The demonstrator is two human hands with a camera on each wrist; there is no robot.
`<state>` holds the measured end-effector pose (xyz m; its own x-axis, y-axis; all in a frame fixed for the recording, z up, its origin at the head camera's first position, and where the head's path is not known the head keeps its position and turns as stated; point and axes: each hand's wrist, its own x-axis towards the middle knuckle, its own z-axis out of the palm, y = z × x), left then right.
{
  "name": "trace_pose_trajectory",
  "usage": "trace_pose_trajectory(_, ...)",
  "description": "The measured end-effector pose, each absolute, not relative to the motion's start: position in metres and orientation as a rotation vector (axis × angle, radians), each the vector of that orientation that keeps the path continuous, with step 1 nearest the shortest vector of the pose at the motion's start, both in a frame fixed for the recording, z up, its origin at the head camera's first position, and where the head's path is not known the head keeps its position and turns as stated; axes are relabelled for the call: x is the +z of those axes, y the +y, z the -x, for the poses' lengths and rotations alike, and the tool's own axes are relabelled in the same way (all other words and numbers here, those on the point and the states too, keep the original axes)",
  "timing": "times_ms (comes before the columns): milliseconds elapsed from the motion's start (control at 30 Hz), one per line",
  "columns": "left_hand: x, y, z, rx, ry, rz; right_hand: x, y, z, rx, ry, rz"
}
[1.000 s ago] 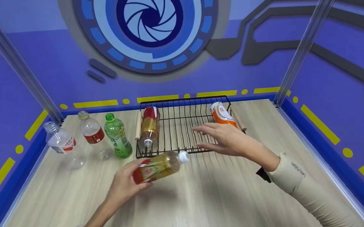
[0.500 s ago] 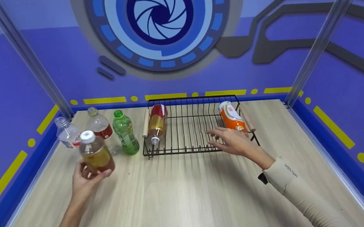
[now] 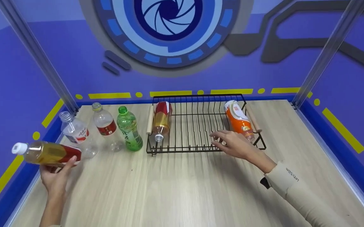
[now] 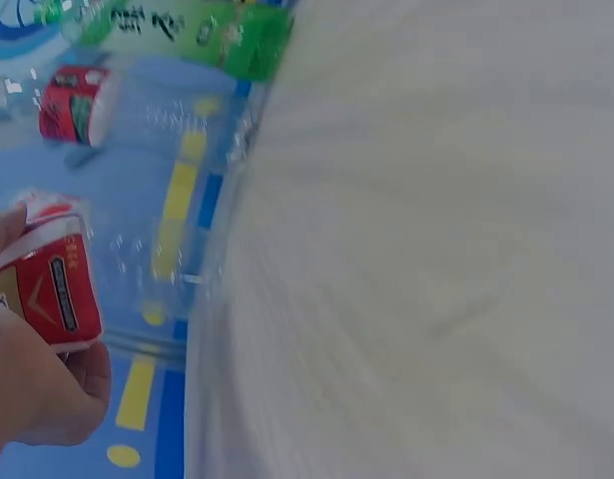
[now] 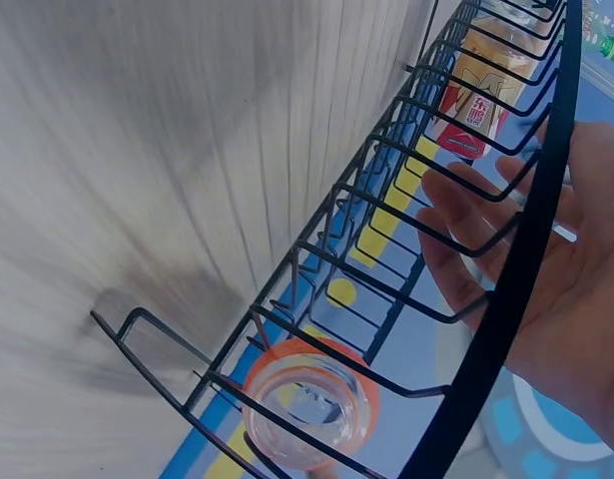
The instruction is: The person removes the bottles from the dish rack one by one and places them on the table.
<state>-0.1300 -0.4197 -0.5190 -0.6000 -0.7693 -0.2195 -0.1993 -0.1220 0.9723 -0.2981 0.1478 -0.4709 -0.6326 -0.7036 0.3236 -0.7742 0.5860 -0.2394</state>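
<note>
I have the bottle (image 3: 51, 153) raised by the left edge of the table (image 3: 175, 192), with the left hand (image 3: 55, 178) beneath it, fingers and thumb wrapped round the red base half. As I judge it, the coming move turns on how the bottle lies across that grip: just above the palm, its long axis close to level and running crosswise, roughly parallel to the table's back edge. The cap (image 3: 19, 148) points left, out past the left edge; the base points right, toward the nearest clear bottle (image 3: 78, 134), and I cannot tell whether the two touch. The right hand (image 3: 235, 145) is well apart from it, near the right part of the front edge of the rack (image 3: 182, 152), beside the orange bottle (image 3: 238, 116), its fingers loosely spread and holding nothing.
</note>
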Motion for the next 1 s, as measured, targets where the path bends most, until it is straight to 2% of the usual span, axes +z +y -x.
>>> trace_pose_trajectory(233, -0.535, -0.453, 0.146, -1.711, -1.708, -1.196, -0.478, 0.148, 0.298, 0.731, -2.656, -1.301)
trace_pose_trajectory(567, -0.541, -0.473, 0.173, -1.61, -1.833, -1.252, -0.48, 0.146, 0.303, 0.908, -2.637, -1.293)
trace_pose_trajectory(767, -0.543, -0.477, 0.185, -1.638, -1.869, -1.19, -0.479, 0.146, 0.304, 0.963, -2.627, -1.254)
trace_pose_trajectory(1000, -0.551, -0.481, 0.188, -1.912, -1.629, -1.097, -0.484, 0.146, 0.305, 1.007, -2.66, -1.219)
